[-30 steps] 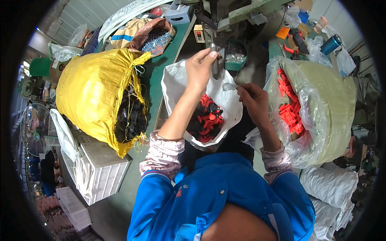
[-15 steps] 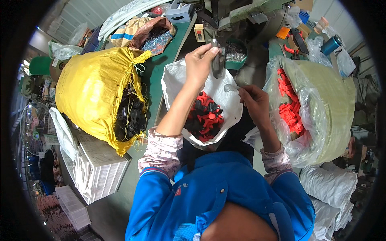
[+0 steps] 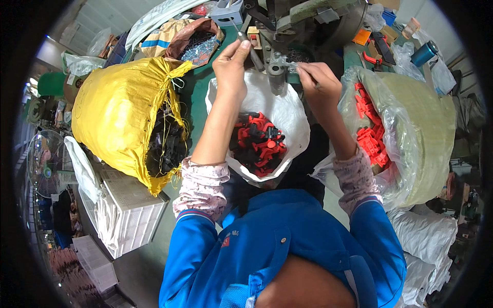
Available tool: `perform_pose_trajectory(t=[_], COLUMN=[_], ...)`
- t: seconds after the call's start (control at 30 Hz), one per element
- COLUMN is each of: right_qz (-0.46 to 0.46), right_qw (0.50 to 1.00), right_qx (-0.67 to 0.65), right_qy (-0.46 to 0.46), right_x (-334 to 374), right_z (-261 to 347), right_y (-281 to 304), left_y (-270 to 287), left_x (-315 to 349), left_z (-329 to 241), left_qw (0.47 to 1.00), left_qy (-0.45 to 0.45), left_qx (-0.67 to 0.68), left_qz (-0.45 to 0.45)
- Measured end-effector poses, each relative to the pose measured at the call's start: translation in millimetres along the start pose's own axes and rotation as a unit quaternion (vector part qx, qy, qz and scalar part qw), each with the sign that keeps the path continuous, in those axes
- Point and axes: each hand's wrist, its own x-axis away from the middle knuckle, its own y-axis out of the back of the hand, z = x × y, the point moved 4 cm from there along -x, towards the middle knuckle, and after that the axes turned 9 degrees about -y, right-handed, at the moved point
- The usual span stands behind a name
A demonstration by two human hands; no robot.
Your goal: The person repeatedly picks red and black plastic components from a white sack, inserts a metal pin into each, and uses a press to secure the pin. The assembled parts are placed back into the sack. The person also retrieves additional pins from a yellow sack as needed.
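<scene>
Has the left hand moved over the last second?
Yes, leftward: a second ago the left hand was right by the grey metal post; now it is farther off, to the post's left.

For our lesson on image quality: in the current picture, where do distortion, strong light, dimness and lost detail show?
Head view: black corners frame a circular fisheye image; head view: the yellow sack is brightly lit; head view: the space under the green machine is dim; head view: the clear piece at the right hand lacks crisp outlines.
</scene>
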Motion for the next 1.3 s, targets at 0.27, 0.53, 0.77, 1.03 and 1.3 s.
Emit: perform_pose_trajectory(t=[0.27, 0.53, 0.77, 1.03, 1.3], right_qz=[0.056, 0.076, 0.091, 0.098, 0.112], right_qw=[0.990, 0.986, 0.983, 0.981, 0.980], right_qx=[0.114, 0.132, 0.147, 0.155, 0.153], right_qy=[0.061, 0.073, 0.065, 0.066, 0.059], right_x=[13, 17, 17, 15, 9], right_z=[-3, -3, -7, -10, -13], right_y=[-29, -32, -29, -31, -35], left_y=[-5, -10, -16, -11, -1], left_x=[7, 17, 7, 11, 6], left_z=[-7, 11, 13, 16, 31], left_qw=[0.998, 0.997, 0.995, 0.994, 0.984], left_qy=[-0.041, -0.074, -0.089, -0.100, -0.079], left_qx=[0.045, 0.022, 0.037, -0.040, -0.139], left_qz=[-0.035, -0.018, 0.001, 0.021, 0.075])
